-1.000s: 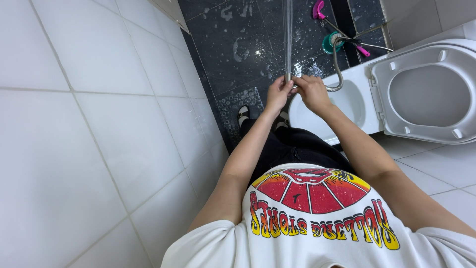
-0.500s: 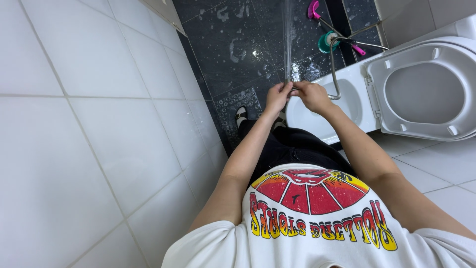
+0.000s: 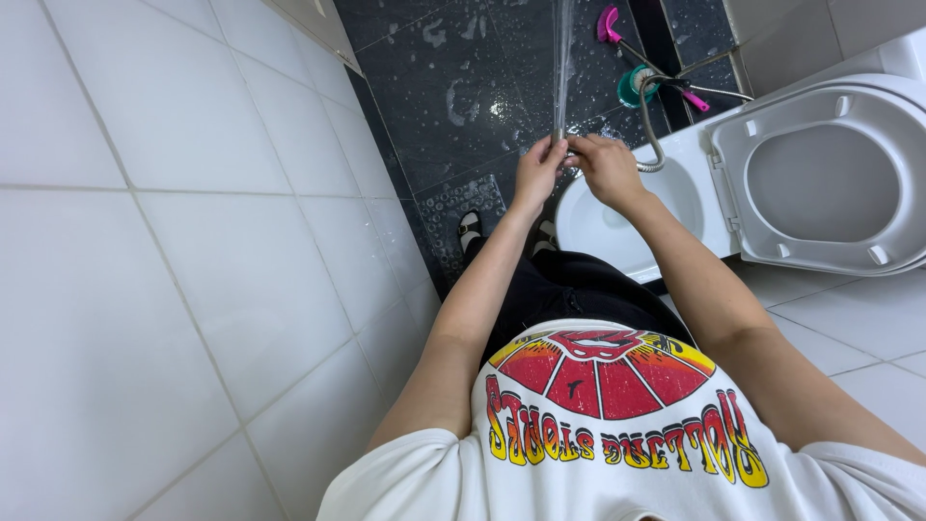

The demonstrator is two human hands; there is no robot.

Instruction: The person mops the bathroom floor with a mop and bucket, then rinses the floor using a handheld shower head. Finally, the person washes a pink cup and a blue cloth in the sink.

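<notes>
My left hand (image 3: 536,172) and my right hand (image 3: 606,166) meet in front of me over the near rim of a white toilet bowl (image 3: 590,224). Together they grip a small metal spray head (image 3: 558,138). A thin jet of water (image 3: 563,58) shoots from it out over the dark wet floor (image 3: 453,87). A ribbed metal hose (image 3: 652,145) loops from under my right hand toward the wall side. The part of the spray head inside my fingers is hidden.
The toilet's seat and lid (image 3: 820,174) stand open at the right. A pink and teal toilet brush (image 3: 629,85) stands on the dark floor behind the bowl. A white tiled wall (image 3: 174,260) fills the left. My sandalled foot (image 3: 470,230) rests on a drain mat.
Both hands stay on the spray head and the water keeps running. The view has shifted only slightly.
</notes>
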